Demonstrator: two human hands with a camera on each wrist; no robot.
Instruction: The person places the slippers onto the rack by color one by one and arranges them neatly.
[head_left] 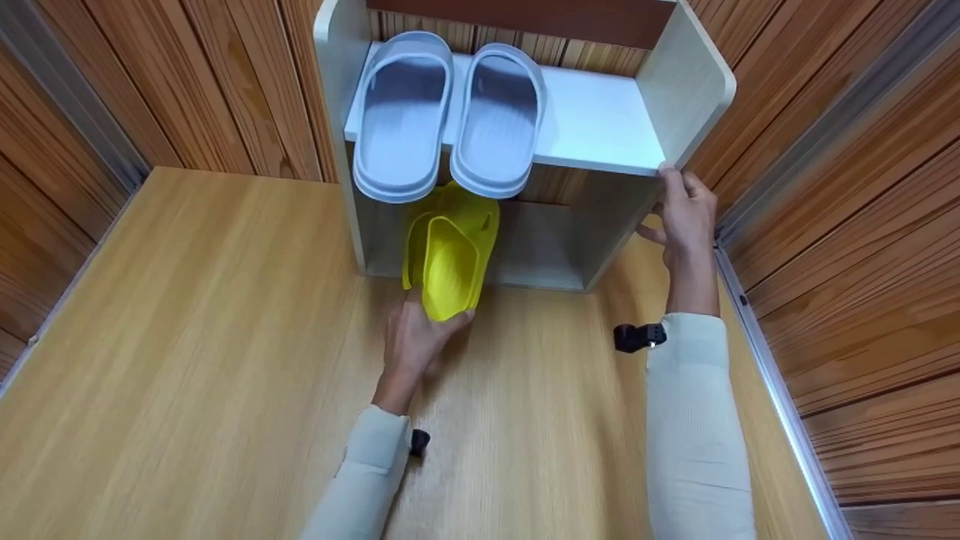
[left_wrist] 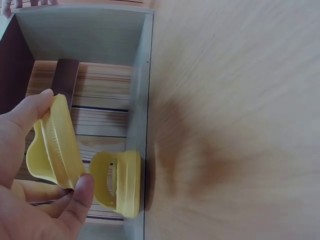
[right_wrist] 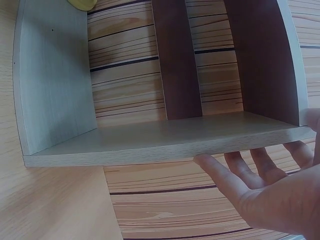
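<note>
My left hand (head_left: 416, 334) grips a yellow slipper (head_left: 454, 270) by its rear end, at the lower opening of a small shoe rack (head_left: 619, 232). In the left wrist view, a second yellow slipper (left_wrist: 129, 182) stands on the rack's bottom board, apart from the held one. On the upper shelf (head_left: 600, 116) a pair of light grey slippers, the left one (head_left: 401, 127) and the right one (head_left: 499, 124), sit side by side and jut over its front edge. My right hand (head_left: 686, 214) holds the rack's right side panel, thumb at the shelf corner and fingers along the outer face.
The rack stands on a wood-grain floor (head_left: 225, 337) against a plank-patterned wall (head_left: 225, 82). Another plank wall (head_left: 862, 262) with a metal rail along its foot runs close by on the right. A dark brown crossbar (head_left: 540, 19) spans the rack's back.
</note>
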